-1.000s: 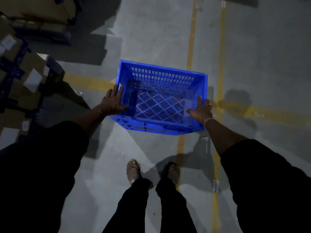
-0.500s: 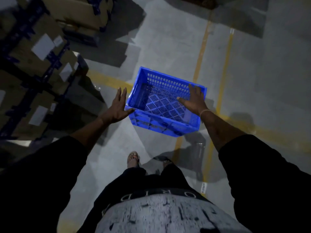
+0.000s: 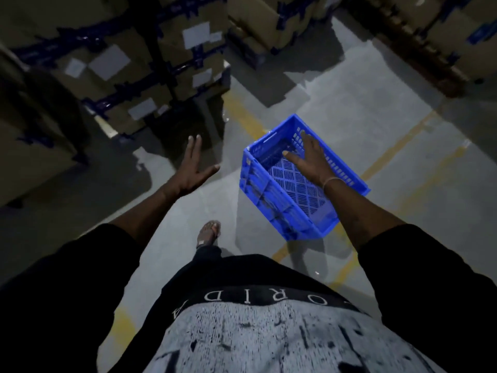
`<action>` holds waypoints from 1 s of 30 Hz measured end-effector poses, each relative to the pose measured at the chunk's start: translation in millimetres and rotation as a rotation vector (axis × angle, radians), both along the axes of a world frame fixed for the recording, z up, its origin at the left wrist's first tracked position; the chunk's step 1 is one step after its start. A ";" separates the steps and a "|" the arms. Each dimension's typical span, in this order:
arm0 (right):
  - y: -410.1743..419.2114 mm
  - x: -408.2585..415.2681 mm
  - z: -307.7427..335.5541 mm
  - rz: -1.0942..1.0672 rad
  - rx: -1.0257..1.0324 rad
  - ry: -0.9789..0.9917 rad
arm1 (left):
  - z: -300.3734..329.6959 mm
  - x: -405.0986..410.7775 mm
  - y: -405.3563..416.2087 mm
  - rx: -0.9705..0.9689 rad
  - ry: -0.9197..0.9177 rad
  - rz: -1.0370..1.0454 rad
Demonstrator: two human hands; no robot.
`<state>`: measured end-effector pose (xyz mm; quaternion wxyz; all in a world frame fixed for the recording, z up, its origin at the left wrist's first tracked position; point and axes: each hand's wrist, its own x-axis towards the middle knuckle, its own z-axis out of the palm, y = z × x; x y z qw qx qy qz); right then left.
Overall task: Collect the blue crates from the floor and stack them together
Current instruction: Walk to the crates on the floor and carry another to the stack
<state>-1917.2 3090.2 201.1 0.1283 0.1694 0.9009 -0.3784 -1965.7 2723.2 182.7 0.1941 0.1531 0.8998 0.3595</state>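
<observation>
head view, read left to right. far left: a dark rounded shape (image 3: 53,114) stands in deep shadow and cannot be identified. behind it, stacked cardboard boxes (image 3: 121,65) bound with dark blue strapping carry pale labels whose print is blurred and unreadable; the stack is cut off by the top and left edges. left of centre: the left hand (image 3: 192,168) is raised over the grey floor (image 3: 349,109), palm turned inward, fingers straight and spread, thumb out to the side; it holds nothing and touches nothing, and stands well apart from the crate. below centre: one sandalled foot (image 3: 209,234) shows on the floor; the other foot is hidden behind the dark shirt (image 3: 255,332), whose pale lettering is only partly legible and whose lower part is cut off by the bottom edge. right of centre: the blue crate (image 3: 271,189) is tilted, its open side toward the camera, with slotted walls and a lattice base visible. the right hand (image 3: 312,160) reaches into it, fingers extended against the far slotted wall and thumb spread over the interior; whether the fingertips hook the rim cannot be told. the wrist, with a thin bracelet (image 3: 333,180), covers part of the far wall. whether the crate's lowest corner touches the floor cannot be told. yellow floor lines (image 3: 403,141) run under and beside the crate. upper right: more cardboard boxes (image 3: 443,36), dim and cut off by the frame.
</observation>
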 end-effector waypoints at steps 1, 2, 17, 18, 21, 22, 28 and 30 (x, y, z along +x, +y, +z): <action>-4.6 -3.7 1.2 0.025 -0.005 0.004 | -0.3 9.3 -6.7 0.008 -0.005 0.023; -11.8 -7.6 1.9 0.069 -0.005 0.011 | 0.1 21.4 -15.9 0.008 -0.011 0.071; -223.0 -38.6 32.8 0.662 0.020 0.116 | 20.2 210.2 -180.1 0.095 -0.044 0.723; -240.3 -36.2 33.4 0.696 0.023 0.113 | 19.6 224.4 -191.8 0.097 -0.039 0.758; -290.7 -21.9 35.3 0.804 0.013 0.093 | 18.6 269.5 -225.2 0.082 -0.027 0.854; -307.6 -14.8 35.2 0.833 0.007 0.086 | 17.3 285.9 -236.9 0.080 -0.025 0.881; -415.5 52.0 43.5 0.982 -0.010 0.069 | 18.8 393.3 -306.4 0.108 -0.040 1.035; -453.5 78.5 44.1 1.038 -0.003 0.073 | 19.9 431.1 -330.2 0.119 -0.034 1.095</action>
